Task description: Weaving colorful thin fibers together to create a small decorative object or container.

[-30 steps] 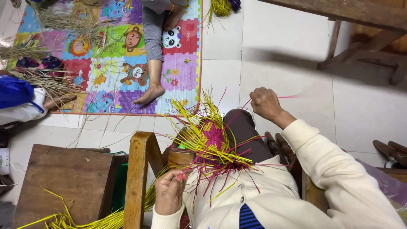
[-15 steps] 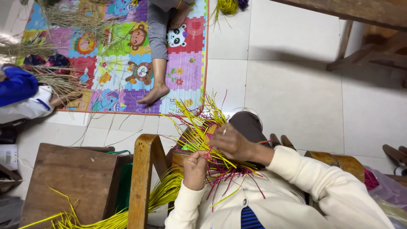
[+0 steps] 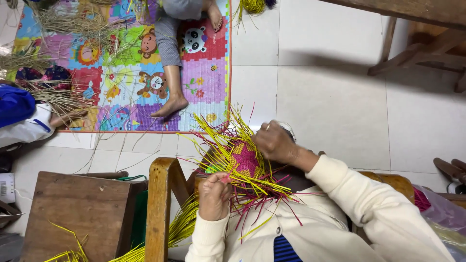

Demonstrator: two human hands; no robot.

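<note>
A half-woven piece of yellow and pink straw [image 3: 244, 160] rests on my lap, loose strands fanning out all round it. My left hand [image 3: 214, 195] is closed on the strands at its near edge. My right hand [image 3: 273, 140], with a ring on one finger, presses on the far right side of the weave and pinches strands there. Both sleeves are cream. A bundle of loose yellow straw [image 3: 182, 225] hangs down beside my left arm.
A wooden chair frame [image 3: 160, 204] and a wooden stool [image 3: 73, 208] stand at my left. A colourful play mat [image 3: 121, 68] lies ahead with a child's bare leg [image 3: 171, 87] on it. Another person in blue and white [image 3: 22, 116] works dry straw at far left. Wooden furniture legs [image 3: 412, 53] are at top right.
My right hand, raised out to the right a second ago, has come down onto the weave. My left hand has shifted up along the near edge.
</note>
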